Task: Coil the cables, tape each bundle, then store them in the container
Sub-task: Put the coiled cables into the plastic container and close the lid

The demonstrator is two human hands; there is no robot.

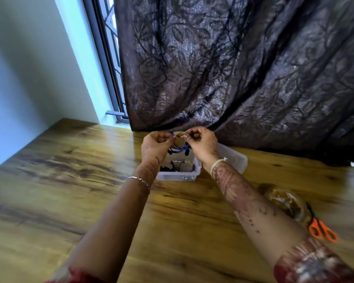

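Observation:
A coiled blue cable bundle point(180, 147) hangs between both hands above the container. My left hand point(155, 146) pinches its left side. My right hand point(202, 142) pinches a strip of brown tape point(180, 134) at the top of the bundle. Below them stands a clear plastic container point(178, 176) holding dark and pale cable bundles. Its clear lid point(235, 158) lies behind my right wrist. The part of the bundle inside my fingers is hidden.
A roll of brown tape point(288, 203) lies on the wooden table point(70, 180) at the right, with orange-handled scissors point(321, 227) beside it. A dark patterned curtain point(243, 68) hangs at the table's far edge. A wall and window frame are at the left.

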